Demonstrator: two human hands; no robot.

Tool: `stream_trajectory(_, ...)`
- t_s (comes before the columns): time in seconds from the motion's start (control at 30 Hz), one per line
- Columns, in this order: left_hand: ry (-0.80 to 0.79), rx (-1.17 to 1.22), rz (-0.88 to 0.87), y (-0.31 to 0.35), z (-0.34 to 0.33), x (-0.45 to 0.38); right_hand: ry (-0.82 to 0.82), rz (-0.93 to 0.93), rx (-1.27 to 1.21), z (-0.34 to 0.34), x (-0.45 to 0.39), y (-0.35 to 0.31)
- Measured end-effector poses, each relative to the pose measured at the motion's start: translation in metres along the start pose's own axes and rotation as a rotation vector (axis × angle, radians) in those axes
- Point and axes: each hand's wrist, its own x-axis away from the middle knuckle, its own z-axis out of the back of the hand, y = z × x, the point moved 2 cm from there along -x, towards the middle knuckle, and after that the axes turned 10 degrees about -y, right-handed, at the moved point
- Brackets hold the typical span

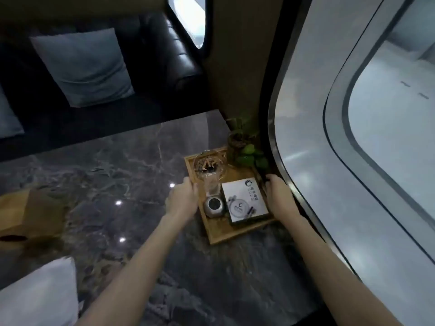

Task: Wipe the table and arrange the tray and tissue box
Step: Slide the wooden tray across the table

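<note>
A wooden tray (222,237) lies on the dark marble table (131,175) close to the window wall. It carries a glass ashtray (208,164) full of butts, a clear glass (213,185), a small round silver pot (213,207), a white box (244,200) and a potted green plant (244,147). My left hand (182,198) grips the tray's left edge and my right hand (279,192) grips its right edge. A brown tissue box (30,214) stands at the table's left side, apart from both hands.
A dark leather sofa (164,64) with a grey cushion (82,67) runs along the table's far side. A white cushion (40,295) shows at the lower left. A large curved window (353,114) bounds the right.
</note>
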Motion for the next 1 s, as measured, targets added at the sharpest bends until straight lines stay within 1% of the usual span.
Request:
stream_trajectory(0.07,0.014,0.01,0.044,-0.008,-0.013,-0.007,-0.034,-0.033,-0.007,-0.013,-0.007,0.009)
stream_trajectory(0.17,-0.021,0.041,0.07,-0.022,-0.037,-0.013,-0.073,-0.003,0.006,-0.033,-0.015,0.03)
stream_trajectory(0.27,-0.027,0.061,0.096,-0.03,-0.052,-0.021,-0.096,0.009,0.258,-0.039,-0.021,0.042)
stream_trajectory(0.3,-0.031,0.062,0.098,-0.032,-0.057,-0.023,-0.106,-0.01,0.263,-0.041,-0.024,0.045)
stream_trajectory(0.37,-0.039,0.066,0.082,-0.032,-0.065,-0.027,-0.064,-0.011,0.33,-0.044,-0.029,0.046)
stream_trajectory(0.43,-0.026,0.055,0.054,-0.031,-0.07,-0.029,-0.041,0.039,0.353,-0.046,-0.034,0.046)
stream_trajectory(0.5,0.006,0.018,0.036,-0.032,-0.076,-0.031,-0.059,0.059,0.549,-0.05,-0.037,0.046)
stream_trajectory(0.53,0.024,-0.003,0.028,-0.033,-0.077,-0.032,-0.103,0.064,0.569,-0.05,-0.038,0.046)
stream_trajectory(0.6,0.05,-0.045,0.015,-0.034,-0.078,-0.034,-0.066,0.053,0.654,-0.045,-0.041,0.046)
stream_trajectory(0.7,0.062,-0.062,0.011,-0.037,-0.079,-0.038,-0.144,0.072,0.83,-0.045,-0.043,0.042)
stream_trajectory(0.77,0.053,-0.032,0.015,-0.037,-0.077,-0.04,-0.105,0.131,0.878,-0.043,-0.039,0.036)
stream_trajectory(0.83,0.047,-0.014,0.026,-0.038,-0.075,-0.045,-0.103,0.101,0.766,-0.039,-0.037,0.032)
stream_trajectory(0.87,0.041,-0.011,0.031,-0.037,-0.074,-0.046,-0.08,0.091,0.693,-0.039,-0.034,0.035)
stream_trajectory(0.9,0.04,-0.012,0.033,-0.036,-0.073,-0.048,-0.022,0.088,0.605,-0.042,-0.031,0.044)
stream_trajectory(0.93,0.042,-0.015,0.033,-0.035,-0.073,-0.049,-0.004,0.133,0.477,-0.045,-0.028,0.053)
stream_trajectory(0.97,0.048,-0.023,0.03,-0.035,-0.074,-0.049,-0.057,0.145,0.367,-0.046,-0.023,0.061)
stream_trajectory(1.0,0.053,-0.031,0.027,-0.035,-0.074,-0.049,-0.141,0.098,0.235,-0.046,-0.015,0.067)
